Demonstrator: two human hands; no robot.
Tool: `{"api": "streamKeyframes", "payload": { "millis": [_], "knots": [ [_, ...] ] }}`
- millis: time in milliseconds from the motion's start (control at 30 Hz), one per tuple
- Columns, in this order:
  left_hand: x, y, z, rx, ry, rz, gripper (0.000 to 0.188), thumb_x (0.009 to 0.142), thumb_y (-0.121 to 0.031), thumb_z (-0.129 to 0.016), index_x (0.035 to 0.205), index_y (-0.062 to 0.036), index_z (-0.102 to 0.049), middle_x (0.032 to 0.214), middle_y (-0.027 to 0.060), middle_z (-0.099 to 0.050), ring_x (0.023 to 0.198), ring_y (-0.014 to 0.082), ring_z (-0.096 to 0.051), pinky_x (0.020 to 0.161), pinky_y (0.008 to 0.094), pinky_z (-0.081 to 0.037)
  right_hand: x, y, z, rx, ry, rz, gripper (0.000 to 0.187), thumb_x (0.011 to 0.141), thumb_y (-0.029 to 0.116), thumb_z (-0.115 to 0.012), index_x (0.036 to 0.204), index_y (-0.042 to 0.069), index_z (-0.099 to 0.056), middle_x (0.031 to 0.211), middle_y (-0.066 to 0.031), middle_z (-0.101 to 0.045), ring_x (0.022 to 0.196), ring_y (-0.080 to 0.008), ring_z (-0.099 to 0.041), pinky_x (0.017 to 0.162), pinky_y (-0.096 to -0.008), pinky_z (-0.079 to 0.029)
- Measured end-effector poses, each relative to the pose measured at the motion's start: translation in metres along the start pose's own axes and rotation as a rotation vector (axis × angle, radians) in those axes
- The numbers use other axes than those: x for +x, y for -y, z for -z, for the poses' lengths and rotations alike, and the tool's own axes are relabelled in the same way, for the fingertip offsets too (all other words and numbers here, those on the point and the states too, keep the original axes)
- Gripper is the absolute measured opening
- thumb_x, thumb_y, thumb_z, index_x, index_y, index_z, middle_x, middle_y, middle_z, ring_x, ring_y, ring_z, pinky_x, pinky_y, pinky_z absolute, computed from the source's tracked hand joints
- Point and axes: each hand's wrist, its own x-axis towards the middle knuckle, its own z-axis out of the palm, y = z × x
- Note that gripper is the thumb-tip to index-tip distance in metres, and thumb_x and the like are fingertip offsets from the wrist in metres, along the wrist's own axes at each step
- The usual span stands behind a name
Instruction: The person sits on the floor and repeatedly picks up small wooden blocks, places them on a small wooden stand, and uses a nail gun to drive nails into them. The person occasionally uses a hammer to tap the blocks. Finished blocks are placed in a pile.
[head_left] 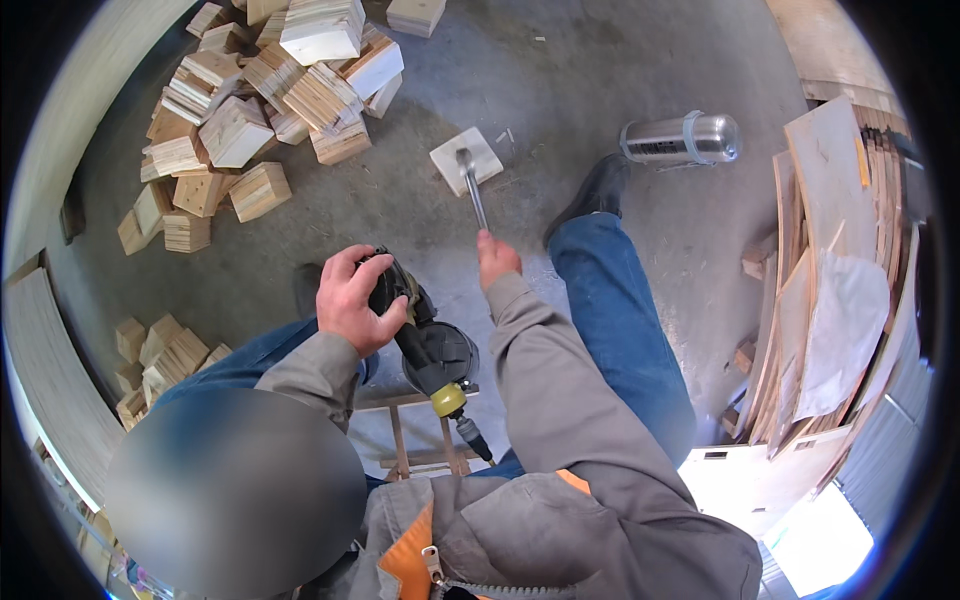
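Observation:
My right hand [498,260] is wrapped round the handle of a hammer [478,205]. The hammer's head rests on or just over a pale, square wooden block [487,150] lying on the concrete floor. Between my knees, my left hand [355,305] grips the upper end of a black air nail gun [415,345] with a round, drum-like magazine. A yellow ring and a metal hose fitting sit at the tool's lower end, pointing toward my jacket. My left fingers partly hide the tool's front, and I cannot see its tip.
Stacked wooden blocks [235,130] fill the far left, with a smaller pile [165,355] nearer. A steel flask [685,138] lies beyond my right foot. Thin boards [830,200] lean at the right. Beneath me stands a wooden stool [400,440]. A blurred round patch covers the lower left.

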Motion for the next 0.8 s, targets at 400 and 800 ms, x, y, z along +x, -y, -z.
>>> {"api": "streamKeyframes", "payload": {
  "millis": [400, 800],
  "knots": [
    [-0.007, 0.004, -0.001, 0.009, -0.018, 0.030, 0.053, 0.064, -0.016, -0.079, 0.114, -0.0061, -0.067, 0.123, 0.0188, -0.060, 0.113, 0.0387, -0.058, 0.097, 0.0469, -0.050, -0.003, 0.019, 0.021, 0.090, -0.036, -0.090, 0.059, 0.103, 0.056, -0.048, 0.077, 0.004, -0.062, 0.067, -0.0108, -0.059, 0.064, -0.0260, -0.057, 0.063, -0.0409, -0.046],
    [0.002, 0.005, -0.001, 0.016, -0.031, 0.041, 0.050, 0.065, -0.017, -0.081, 0.112, -0.0070, -0.069, 0.121, 0.0182, -0.060, 0.111, 0.0386, -0.058, 0.095, 0.0459, -0.051, -0.008, 0.017, 0.012, -0.178, -0.044, -0.017, 0.063, 0.102, 0.060, -0.043, 0.094, 0.003, -0.069, 0.089, -0.0265, -0.069, 0.091, -0.0510, -0.061, 0.081, -0.0558, -0.048]
  ]
}}
